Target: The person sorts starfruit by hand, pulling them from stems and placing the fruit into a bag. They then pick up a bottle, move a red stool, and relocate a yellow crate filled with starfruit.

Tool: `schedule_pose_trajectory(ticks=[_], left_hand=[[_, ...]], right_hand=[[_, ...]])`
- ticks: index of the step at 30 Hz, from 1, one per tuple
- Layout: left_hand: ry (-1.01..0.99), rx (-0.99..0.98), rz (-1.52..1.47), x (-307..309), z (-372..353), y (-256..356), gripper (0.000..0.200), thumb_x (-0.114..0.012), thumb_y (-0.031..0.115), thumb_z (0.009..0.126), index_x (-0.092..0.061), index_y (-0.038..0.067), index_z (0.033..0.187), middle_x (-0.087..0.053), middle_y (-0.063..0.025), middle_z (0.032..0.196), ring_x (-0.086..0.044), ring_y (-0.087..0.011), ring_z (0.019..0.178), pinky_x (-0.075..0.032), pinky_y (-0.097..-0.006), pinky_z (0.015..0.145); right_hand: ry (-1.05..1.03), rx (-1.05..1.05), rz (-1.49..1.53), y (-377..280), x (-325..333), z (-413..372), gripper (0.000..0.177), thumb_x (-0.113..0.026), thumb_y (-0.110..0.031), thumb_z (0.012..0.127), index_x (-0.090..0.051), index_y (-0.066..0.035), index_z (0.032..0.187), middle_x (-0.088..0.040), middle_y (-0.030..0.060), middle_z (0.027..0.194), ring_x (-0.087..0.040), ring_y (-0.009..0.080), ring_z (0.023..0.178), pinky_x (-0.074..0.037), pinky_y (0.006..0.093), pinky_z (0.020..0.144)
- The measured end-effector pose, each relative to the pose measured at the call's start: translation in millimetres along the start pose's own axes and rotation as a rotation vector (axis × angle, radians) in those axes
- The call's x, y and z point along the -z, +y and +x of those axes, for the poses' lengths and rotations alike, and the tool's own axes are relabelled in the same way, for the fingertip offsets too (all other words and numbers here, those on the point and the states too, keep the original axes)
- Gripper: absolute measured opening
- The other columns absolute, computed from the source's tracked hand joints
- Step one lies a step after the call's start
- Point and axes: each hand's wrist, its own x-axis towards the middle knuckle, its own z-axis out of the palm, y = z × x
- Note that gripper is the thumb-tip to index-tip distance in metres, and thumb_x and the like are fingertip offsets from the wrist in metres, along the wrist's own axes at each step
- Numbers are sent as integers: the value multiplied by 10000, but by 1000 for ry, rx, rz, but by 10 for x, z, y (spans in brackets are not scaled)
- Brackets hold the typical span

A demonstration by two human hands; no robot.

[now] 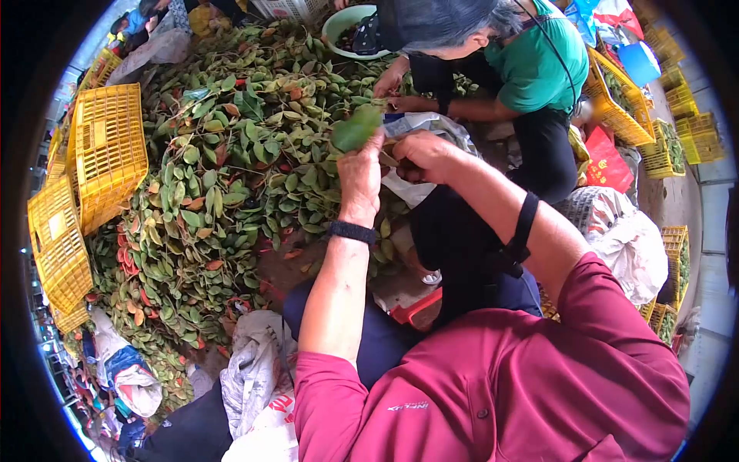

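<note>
My left hand (359, 179) is raised over the leaf heap, its fingers closed around a leafy stem. A green leaf (356, 128), blurred by motion, sticks up above its fingertips. Just to the right, my right hand (428, 156) has its fingers curled together in a pinch; what lies between them is too small to name. Brownish stem bits show between the two hands. Below and behind the right hand is a white plastic bag (453, 131). The big heap of leafy cuttings (231, 154) spreads in front and to the left.
A co-worker in a green shirt (543, 61) bends over the heap opposite, beside a pale green basin (336, 29). Yellow crates (108, 150) stand at left, more crates (616, 100) at right. White sacks (258, 362) lie near my legs, with a red plastic stool (416, 308) below me.
</note>
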Motion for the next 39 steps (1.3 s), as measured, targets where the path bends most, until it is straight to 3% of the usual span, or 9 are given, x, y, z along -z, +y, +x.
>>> schedule_pose_trajectory(ticks=[6,9,15,22,23,26,33,37,39], left_hand=[[3,146,-165,119,222,-85,205,-665,278,918,-690,98,1013,-689,-30,968,-666,-175,873,-542,-353,759],[12,156,-221,140,165,-85,212,-696,158,896,-685,-18,1014,-679,-75,953,-656,-166,794,-559,-321,748],[-44,58,32,147,83,-198,289,-735,308,901,-714,46,1020,-697,-34,946,-640,-137,850,-523,-331,763],[-70,-127,216,42,18,-248,291,-721,245,923,-732,-32,1013,-702,-41,961,-577,-119,833,-465,-283,779],[-39,-212,162,-17,19,-291,328,-711,258,919,-715,-70,938,-684,-31,796,-548,-123,729,-463,-310,703],[-64,-226,272,5,25,-311,308,-717,245,921,-728,-51,1003,-706,-50,944,-564,-117,823,-460,-283,770],[6,-269,291,58,-5,-282,263,-694,202,912,-718,-59,943,-704,-54,899,-570,-121,793,-466,-292,763],[59,-130,11,350,77,-39,189,-628,126,852,-701,-32,779,-691,-76,784,-605,-154,720,-463,-299,709],[-99,-122,-77,575,107,41,177,-561,117,885,-657,15,776,-676,-92,798,-619,-173,728,-498,-303,734]], right_hand=[[-86,30,-22,-140,165,-201,264,-635,-104,834,-658,-18,1082,-624,55,845,-608,138,709,-476,277,553],[-122,14,127,37,170,-110,261,-632,-106,842,-658,-37,1093,-625,41,863,-619,137,725,-479,270,555],[-60,-17,274,319,141,133,214,-611,-114,848,-667,-55,1045,-632,35,834,-620,130,670,-462,265,500],[11,171,-2,299,203,-18,280,-591,-150,840,-671,0,1063,-619,51,757,-587,126,549,-437,269,451],[25,216,-25,329,211,-7,296,-592,-162,841,-673,23,1058,-627,55,731,-579,128,536,-439,282,453],[127,274,-126,392,196,8,278,-598,-181,842,-687,26,1005,-619,54,668,-575,127,520,-446,298,462],[180,169,-503,606,398,155,228,-620,-137,786,-701,30,919,-653,85,656,-606,193,541,-496,326,505],[233,223,-167,757,720,421,398,-719,-248,786,-707,11,1089,-701,151,912,-668,213,756,-550,331,644],[240,314,-545,708,855,498,435,-732,-285,799,-698,5,1122,-704,162,995,-669,221,884,-542,335,764]])
